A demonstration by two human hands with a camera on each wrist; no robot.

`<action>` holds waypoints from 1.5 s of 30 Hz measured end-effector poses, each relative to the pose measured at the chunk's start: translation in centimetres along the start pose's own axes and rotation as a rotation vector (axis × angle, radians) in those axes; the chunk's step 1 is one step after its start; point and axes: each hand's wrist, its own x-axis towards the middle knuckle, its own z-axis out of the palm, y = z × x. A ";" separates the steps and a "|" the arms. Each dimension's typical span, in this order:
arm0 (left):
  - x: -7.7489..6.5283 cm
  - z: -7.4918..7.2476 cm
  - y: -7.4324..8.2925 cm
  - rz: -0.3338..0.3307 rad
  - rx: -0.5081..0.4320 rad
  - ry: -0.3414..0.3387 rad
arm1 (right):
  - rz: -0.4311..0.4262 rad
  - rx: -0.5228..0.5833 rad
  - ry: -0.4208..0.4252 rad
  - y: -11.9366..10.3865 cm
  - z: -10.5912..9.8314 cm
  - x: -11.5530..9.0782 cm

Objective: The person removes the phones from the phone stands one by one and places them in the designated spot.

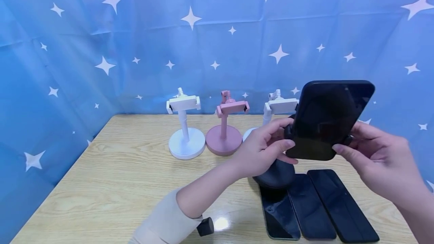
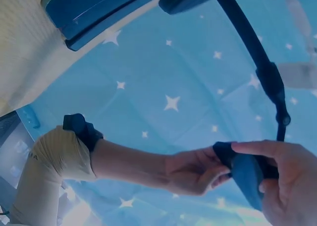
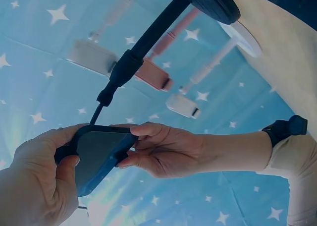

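Observation:
A black smartphone (image 1: 329, 119) stands tilted upright in the clamp of a black phone stand, its dark screen facing me. At the phone's lower left edge, my left hand (image 1: 262, 148) pinches the stand's clamp between thumb and fingers. My right hand (image 1: 383, 157) grips the lower right edge, thumb on the front of the phone and fingers behind. The stand's round base (image 1: 276, 176) is partly covered by my left hand. Its thin black pole (image 2: 252, 37) shows in the left wrist view. In the right wrist view, both hands flank the phone (image 3: 96, 159).
Three dark phones, a left one (image 1: 278, 214), a middle one (image 1: 312, 206) and a right one (image 1: 342, 206), lie side by side on the wooden table (image 1: 101, 183). Behind stand a white stand (image 1: 186, 144), a pink stand (image 1: 223, 140) and another white stand (image 1: 283, 105), before a starry blue curtain (image 1: 220, 3).

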 end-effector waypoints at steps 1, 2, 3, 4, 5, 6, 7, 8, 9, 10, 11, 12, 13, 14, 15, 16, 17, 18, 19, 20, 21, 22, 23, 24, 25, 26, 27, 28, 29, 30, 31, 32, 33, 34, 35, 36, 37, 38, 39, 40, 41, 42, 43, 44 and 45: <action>-0.4 -0.3 0.2 -0.005 -0.010 0.002 | -0.011 0.026 -0.011 -0.2 0.4 0.1; -0.8 -0.6 0.3 -0.012 -0.020 0.006 | -0.022 0.054 -0.023 -0.4 0.7 0.1; -1.2 -0.9 0.5 -0.022 -0.035 0.011 | -0.031 0.077 -0.037 -0.6 1.1 0.2; -1.6 -1.1 0.5 -0.028 -0.044 0.016 | -0.036 0.098 -0.048 -0.8 1.5 0.3; -1.9 -1.4 0.6 -0.030 -0.050 0.021 | -0.041 0.119 -0.058 -0.9 1.8 0.3; -2.3 -1.6 0.7 -0.039 -0.049 0.030 | -0.042 0.137 -0.068 -1.1 2.2 0.3; -2.6 -1.9 0.7 -0.041 -0.051 0.034 | -0.042 0.153 -0.077 -1.3 2.5 0.3; -3.0 -2.1 0.8 -0.045 -0.054 0.032 | -0.044 0.166 -0.085 -1.5 2.9 0.4; -3.3 -2.3 0.8 -0.044 -0.030 0.038 | -0.048 0.184 -0.093 -1.7 3.2 0.4; -3.7 -2.5 1.0 -0.046 0.017 0.044 | -0.059 0.203 -0.099 -1.9 3.5 0.4; -4.1 -2.7 1.1 -0.051 0.054 0.051 | -0.074 0.223 -0.108 -2.0 3.8 0.4; -4.4 -2.9 1.2 -0.057 0.098 0.058 | -0.088 0.241 -0.115 -2.2 4.0 0.4; -4.7 -3.1 1.3 -0.055 0.130 0.061 | -0.101 0.260 -0.124 -2.3 4.3 0.4; -5.0 -3.2 1.5 -0.060 0.141 0.062 | -0.112 0.275 -0.135 -2.4 4.5 0.4; -5.3 -3.4 1.5 -0.058 0.175 0.074 | -0.122 0.290 -0.144 -2.4 4.7 0.4; -5.5 -3.4 1.6 -0.058 0.165 0.072 | -0.128 0.304 -0.152 -2.5 5.0 0.4; -5.7 -3.5 1.6 -0.055 0.134 0.070 | -0.127 0.315 -0.161 -2.5 5.2 0.4; -5.8 -3.6 1.6 -0.051 0.106 0.067 | -0.124 0.326 -0.170 -2.5 5.4 0.5; -6.0 -3.6 1.5 -0.049 0.075 0.062 | -0.123 0.339 -0.178 -2.4 5.6 0.5; -6.2 -3.7 1.5 -0.048 0.046 0.056 | -0.122 0.353 -0.187 -2.4 5.9 0.5; -6.3 -3.8 1.4 -0.047 0.046 0.058 | -0.120 0.365 -0.194 -2.3 6.1 0.5; -6.5 -3.9 1.4 -0.054 0.026 0.057 | -0.117 0.371 -0.200 -2.3 6.2 0.5; -6.6 -3.9 1.3 -0.062 0.025 0.061 | -0.115 0.375 -0.204 -2.3 6.4 0.4; -6.7 -3.9 1.2 -0.066 0.026 0.059 | -0.113 0.376 -0.206 -2.2 6.5 0.4; -6.7 -4.0 1.1 -0.071 0.027 0.060 | -0.111 0.375 -0.208 -2.2 6.6 0.3; -6.8 -4.0 1.0 -0.079 0.027 0.062 | -0.108 0.373 -0.210 -2.1 6.7 0.3; -6.8 -4.0 0.9 -0.085 0.026 0.063 | -0.106 0.370 -0.211 -2.1 6.7 0.2; -6.9 -4.0 0.8 -0.090 0.022 0.064 | -0.103 0.365 -0.212 -2.0 6.8 0.1; -6.9 -4.0 0.7 -0.096 0.016 0.063 | -0.102 0.362 -0.213 -1.9 6.9 0.1; -6.9 -4.0 0.6 -0.098 0.015 0.061 | -0.098 0.360 -0.215 -1.9 6.9 0.0; -7.0 -4.0 0.5 -0.106 0.011 0.064 | -0.093 0.358 -0.218 -1.8 7.0 0.0; -7.0 -4.0 0.5 -0.111 0.008 0.066 | -0.089 0.357 -0.218 -1.8 7.0 -0.1; -7.0 -4.0 0.4 -0.114 0.007 0.065 | -0.083 0.357 -0.218 -1.7 7.0 -0.2; -7.1 -4.0 0.4 -0.119 0.010 0.063 | -0.078 0.354 -0.218 -1.7 7.1 -0.3; -7.1 -4.0 0.3 -0.122 0.014 0.061 | -0.074 0.356 -0.216 -1.6 7.1 -0.4; -7.2 -3.9 0.3 -0.124 0.018 0.058 | -0.068 0.366 -0.216 -1.5 7.1 -0.5; -7.2 -3.9 0.3 -0.130 0.015 0.055 | -0.065 0.371 -0.214 -1.5 7.1 -0.7; -7.3 -3.9 0.3 -0.134 0.015 0.050 | -0.064 0.376 -0.212 -1.4 7.2 -0.8; -7.3 -3.9 0.3 -0.138 0.016 0.044 | -0.061 0.383 -0.210 -1.4 7.2 -0.9; -7.3 -3.9 0.2 -0.142 0.016 0.039 | -0.059 0.382 -0.206 -1.4 7.2 -1.0; -7.4 -3.9 0.2 -0.146 0.013 0.034 | -0.058 0.391 -0.205 -1.3 7.2 -1.1; -7.4 -4.0 0.2 -0.149 0.012 0.029 | -0.057 0.390 -0.202 -1.3 7.3 -1.1; -7.4 -4.1 0.2 -0.153 0.016 0.022 | -0.057 0.386 -0.199 -1.3 7.3 -1.2; -7.4 -4.1 0.3 -0.153 0.030 0.017 | -0.056 0.388 -0.198 -1.3 7.3 -1.2; -7.4 -4.2 0.3 -0.153 0.053 0.012 | -0.056 0.389 -0.197 -1.3 7.3 -1.3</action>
